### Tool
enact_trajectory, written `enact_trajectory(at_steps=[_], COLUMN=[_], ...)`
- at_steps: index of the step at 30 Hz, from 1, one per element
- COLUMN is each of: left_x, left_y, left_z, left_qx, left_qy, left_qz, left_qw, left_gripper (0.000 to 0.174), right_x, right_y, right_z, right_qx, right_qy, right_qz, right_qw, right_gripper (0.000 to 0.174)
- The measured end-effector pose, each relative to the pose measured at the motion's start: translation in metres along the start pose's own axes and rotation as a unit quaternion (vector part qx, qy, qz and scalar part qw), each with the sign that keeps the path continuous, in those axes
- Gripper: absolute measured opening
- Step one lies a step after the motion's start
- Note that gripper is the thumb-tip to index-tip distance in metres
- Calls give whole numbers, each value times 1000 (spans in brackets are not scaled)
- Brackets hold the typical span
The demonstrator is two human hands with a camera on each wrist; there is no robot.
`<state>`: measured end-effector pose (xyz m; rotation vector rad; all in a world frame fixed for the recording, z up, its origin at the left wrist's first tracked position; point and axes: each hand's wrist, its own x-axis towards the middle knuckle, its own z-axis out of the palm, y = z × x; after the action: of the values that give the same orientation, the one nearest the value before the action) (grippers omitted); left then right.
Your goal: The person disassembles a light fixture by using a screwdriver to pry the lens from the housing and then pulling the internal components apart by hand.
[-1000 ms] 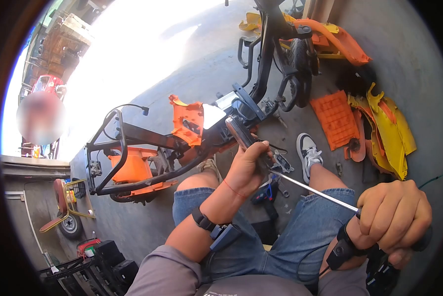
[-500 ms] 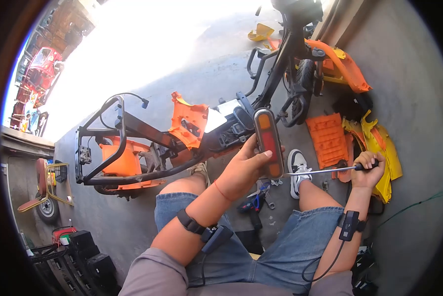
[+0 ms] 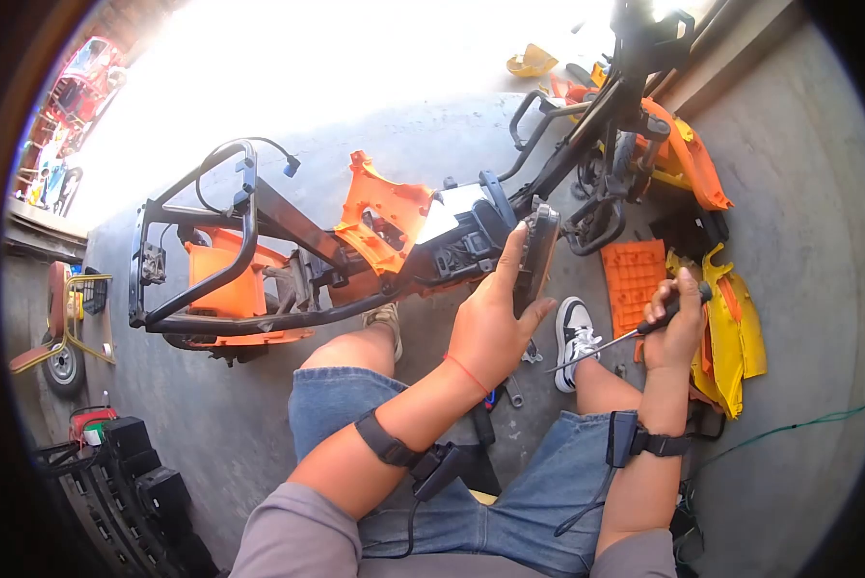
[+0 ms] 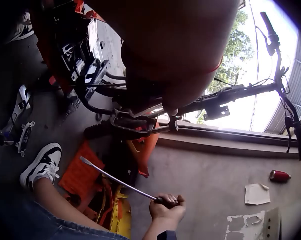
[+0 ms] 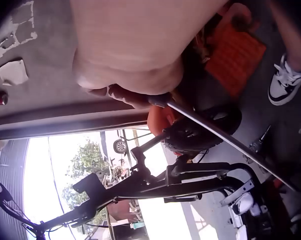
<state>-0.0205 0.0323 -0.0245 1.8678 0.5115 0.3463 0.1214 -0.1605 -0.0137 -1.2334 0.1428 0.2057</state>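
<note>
In the head view my left hand [image 3: 485,332] holds a long tail light [image 3: 540,252], turned so its dark edge shows and its lens faces away. The index finger lies along its side, with the thumb near its lower end. Off to the right, my right hand [image 3: 675,328] grips a screwdriver [image 3: 596,352] by its black handle, fingers wrapped round it. Its long metal shaft points left, below the light and apart from it. The left wrist view shows a flat blade at the screwdriver's tip [image 4: 85,161]. In the right wrist view the shaft [image 5: 215,130] slants away from the hand.
A stripped black scooter frame [image 3: 336,314] stands ahead, with an orange panel [image 3: 384,212] on it. Orange [image 3: 635,275] and yellow body panels [image 3: 741,332] lie at right. Tools lie on the floor between the legs. Black boxes [image 3: 162,491] sit at lower left.
The tail light has turned from lens-up to edge-on in my left hand. My right hand has drawn the screwdriver away from the light's lower end and come up, its tip now lower left.
</note>
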Motion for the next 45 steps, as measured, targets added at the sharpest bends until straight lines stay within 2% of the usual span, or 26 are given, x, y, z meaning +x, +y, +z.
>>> enact_trajectory(at_steps=[2, 5, 6, 8, 10, 11, 13, 14, 15, 17, 18, 21, 23, 25, 29, 31, 35, 37, 39, 41, 42, 44, 45], left_x=[0, 1, 1, 1, 3, 3, 6, 7, 9, 12, 12, 13, 11, 12, 10, 10, 15, 17, 21, 22, 23, 25, 25], left_y=[1, 0, -2, -3, -3, -7, -16, -18, -19, -21, -24, -35, -29, -25, -20, -20, -18, -24, -27, -29, -28, -26, -28], left_z=[-1, -3, -4, -6, -9, -8, -5, -3, -3, -1, 6, 22, 21, 21, 26, 31, 32, 30, 27, 22, 19, 15, 14], left_qx=[34, -12, -39, -66, -136, -136, -215, -228, -226, -255, -273, -309, -281, -293, -287, -304, -327, -434, -439, -518, -516, -537, -536], left_qy=[2, -22, -44, -71, -140, -144, -127, -114, -118, -123, -102, -69, -82, -137, -135, -103, -66, -47, -42, -49, -47, -46, -44], left_qz=[16, -17, 3, 20, -14, -16, -112, -141, -142, -201, -198, -182, -175, -252, -281, -277, -306, -345, -361, -344, -345, -346, -346], left_qw=[999, 1000, 998, 995, 981, 980, 962, 957, 956, 938, 936, 931, 940, 912, 906, 906, 892, 831, 821, 781, 783, 768, 769], left_gripper=[93, 96, 93, 91, 83, 83, 75, 62, 62, 62, 55, 51, 49, 50, 53, 54, 52, 50, 49, 51, 51, 52, 52], right_x=[-19, -37, -36, -37, -37, -37, -37, -38, -38, -37, -37, -37, -36, -33, -31, -34, -30, -26, -21, -19, -18, -17, -21], right_y=[15, 36, 40, 47, 46, 44, 41, 41, 41, 48, 51, 50, 51, 54, 60, 58, 51, 48, 39, 32, 28, 16, 7], right_z=[33, 57, 56, 51, 51, 53, 58, 59, 59, 56, 54, 53, 52, 48, 41, 44, 41, 36, 29, 21, 14, 1, -1], right_qx=[-87, -172, -171, -181, -192, -203, -189, -179, -170, -167, -183, -197, -196, -186, -204, -226, -236, -191, -180, -227, -225, -408, -406], right_qy=[-56, -166, -163, -225, -218, -215, -213, -203, -194, -185, -187, -204, -218, -228, -222, -192, -190, -136, -129, -90, -90, -82, -83], right_qz=[24, 104, 104, 217, 215, 212, 209, 221, 234, 236, 232, 239, 250, 252, 279, 258, 217, 114, 106, -17, -15, -166, -165], right_qw=[994, 965, 966, 932, 932, 931, 936, 937, 938, 939, 937, 929, 923, 922, 912, 919, 928, 965, 969, 970, 970, 894, 895], right_gripper=[24, 43, 43, 48, 49, 50, 47, 44, 41, 37, 37, 35, 34, 36, 37, 36, 35, 33, 31, 31, 31, 34, 34])
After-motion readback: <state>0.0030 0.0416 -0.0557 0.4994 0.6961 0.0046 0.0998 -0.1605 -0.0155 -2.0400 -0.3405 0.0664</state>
